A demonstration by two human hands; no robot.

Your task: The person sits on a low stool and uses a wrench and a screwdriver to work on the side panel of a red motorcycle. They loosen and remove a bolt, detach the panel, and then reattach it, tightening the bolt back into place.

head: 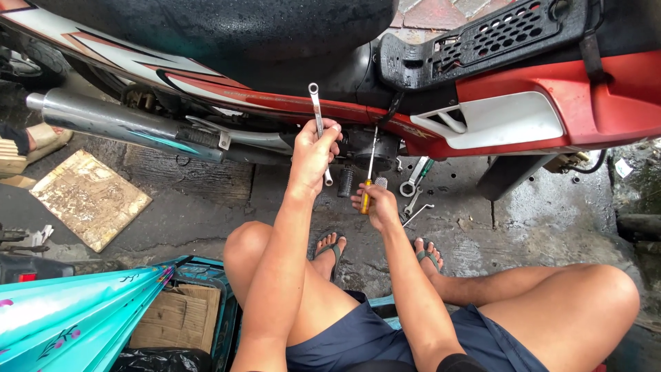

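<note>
Wet concrete floor (206, 200) under a red motorbike (551, 89): left hand (313, 148) clenches a stiff, slick steel wrench (317, 110) mid-shaft at twelve o'clock; right hand (379, 207) grips the screwdriver (368, 176) by its yellow handle.

At your lower left, 1 flat brown cardboard piece (177, 318) lies inside the teal-rimmed crate (222, 303); you face no labels, signs or screens.

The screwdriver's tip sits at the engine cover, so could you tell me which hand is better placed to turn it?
Probably the right hand: it already grips the yellow-handled screwdriver aimed at the engine cover. The left hand is occupied, holding the ring spanner upright.
</note>
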